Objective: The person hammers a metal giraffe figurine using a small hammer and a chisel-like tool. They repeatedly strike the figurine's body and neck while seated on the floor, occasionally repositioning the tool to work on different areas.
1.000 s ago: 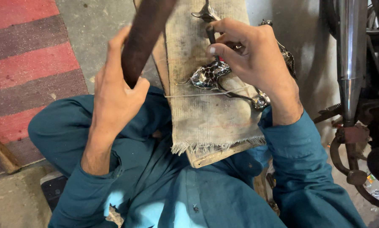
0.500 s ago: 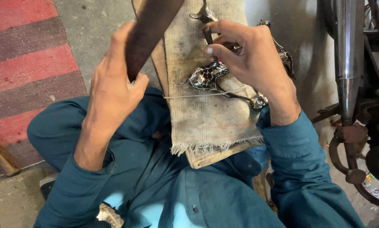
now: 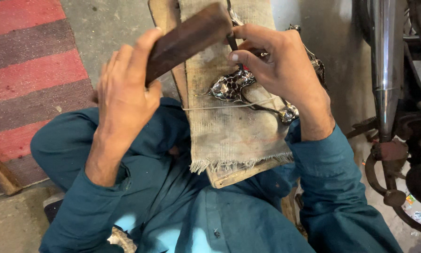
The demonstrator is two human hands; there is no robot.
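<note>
Two hands busy, left hand (image 3: 126, 93) gripping wooden block (image 3: 187, 40), right hand (image 3: 276, 65) pinching metal tool (image 3: 232, 42) w/ silver piece (image 3: 229, 86).

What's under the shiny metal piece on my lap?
The shiny metal piece rests on frayed cloth covering a wooden board. The cloth hides most of the board's top.

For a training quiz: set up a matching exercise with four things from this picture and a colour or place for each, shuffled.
Things:
1. wooden block
2. shiny metal piece
3. cloth
4. striped mat

Descriptions:
A. red and dark bands, on the floor
B. frayed, beige, covering the board
C. dark brown, held in the left hand
D. silvery, lying on the cloth under the right hand

Pairs: 1-C, 2-D, 3-B, 4-A
</note>
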